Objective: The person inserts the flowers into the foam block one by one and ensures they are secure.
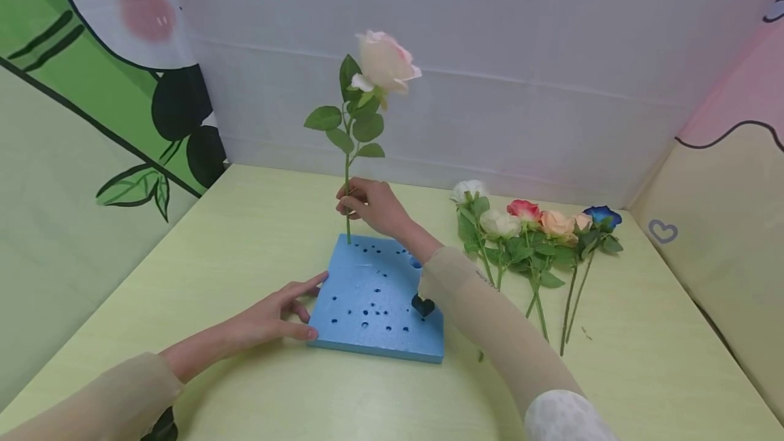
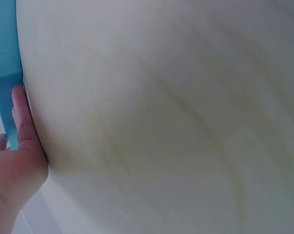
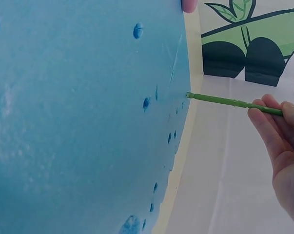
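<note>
A pale pink artificial rose [image 1: 386, 63] with green leaves stands upright in my right hand [image 1: 375, 204], which pinches its lower stem [image 3: 220, 100] between thumb and fingers. The stem's bottom end meets the far left corner of a blue foam board [image 1: 355, 278], at the small holes there. Holes of several sizes dot the board's top. My left hand [image 1: 283, 308] rests on the table at the board's left side, thumb at the near left corner and forefinger along the edge, fingers mostly straight. In the left wrist view, its fingers [image 2: 24, 114] lie against the blue board's side [image 2: 6, 58].
Several loose roses lie to the right: white [image 1: 499, 223], red [image 1: 524, 209], peach [image 1: 557, 224] and blue [image 1: 603, 216], stems toward me. A black heart shape [image 1: 422, 305] shows at the board's right, beside my right sleeve [image 1: 490, 312]. A white cloth wall [image 1: 490, 87] closes the back.
</note>
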Tool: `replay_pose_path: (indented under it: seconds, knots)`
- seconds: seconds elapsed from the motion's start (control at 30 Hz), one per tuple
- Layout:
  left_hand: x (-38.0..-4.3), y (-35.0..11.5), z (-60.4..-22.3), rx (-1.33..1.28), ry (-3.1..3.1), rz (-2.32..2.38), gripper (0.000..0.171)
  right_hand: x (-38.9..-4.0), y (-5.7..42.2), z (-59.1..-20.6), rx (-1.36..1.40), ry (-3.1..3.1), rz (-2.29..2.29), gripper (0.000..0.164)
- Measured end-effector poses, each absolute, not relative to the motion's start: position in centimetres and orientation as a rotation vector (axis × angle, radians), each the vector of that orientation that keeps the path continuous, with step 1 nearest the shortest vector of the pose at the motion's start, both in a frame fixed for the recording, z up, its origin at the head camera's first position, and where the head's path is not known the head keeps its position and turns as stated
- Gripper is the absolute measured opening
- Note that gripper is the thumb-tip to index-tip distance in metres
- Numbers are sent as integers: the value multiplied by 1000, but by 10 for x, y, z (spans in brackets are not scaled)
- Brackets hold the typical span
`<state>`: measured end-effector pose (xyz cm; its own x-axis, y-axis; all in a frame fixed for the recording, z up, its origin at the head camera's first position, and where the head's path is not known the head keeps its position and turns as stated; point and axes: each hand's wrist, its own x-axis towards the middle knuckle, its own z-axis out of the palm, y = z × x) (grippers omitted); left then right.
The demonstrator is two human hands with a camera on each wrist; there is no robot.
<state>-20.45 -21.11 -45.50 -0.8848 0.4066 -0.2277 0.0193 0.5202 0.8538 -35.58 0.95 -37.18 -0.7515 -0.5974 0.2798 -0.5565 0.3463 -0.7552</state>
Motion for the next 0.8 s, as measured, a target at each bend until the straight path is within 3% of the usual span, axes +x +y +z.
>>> replay_pose_path:
  seconds: [0.8]
  knots:
    - [-205, -212, -458, 374, 2377, 1320, 91, -357, 20, -373, -1078, 2545, -1397, 15]
